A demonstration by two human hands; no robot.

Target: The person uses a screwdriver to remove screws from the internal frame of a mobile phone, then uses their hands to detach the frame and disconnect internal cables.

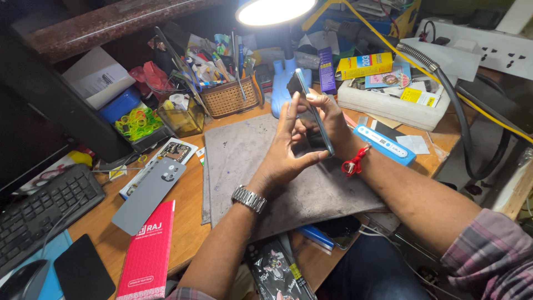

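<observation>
Hands first: your left hand (286, 153) and right hand (327, 119) meet above the far half of the grey work mat (244, 161), both closed on a slim smartphone (311, 108) that you hold on edge, tilted, with its thin side toward you. Your left thumb presses across the lower part of the phone while the fingers (288, 114) stand up along its face; your right fingers wrap it from behind, one fingertip on the upper edge. A metal wristwatch (249, 198) sits on your left wrist and a red thread band (353, 163) on your right.

The mat lies in the middle of the desk (189, 222). Toward the desk's left edge rest a grey phone back cover (149, 191) and, nearer you, a red flat box (147, 253), with a black keyboard (39, 214) at the left edge. Along the far edge stand a woven basket of tools (227, 97) and a clear tub of coloured rubber bands (139, 123). A blue bar-shaped device (386, 145) lies just right of your right wrist. A lit lamp head (275, 11) hangs over the far edge.
</observation>
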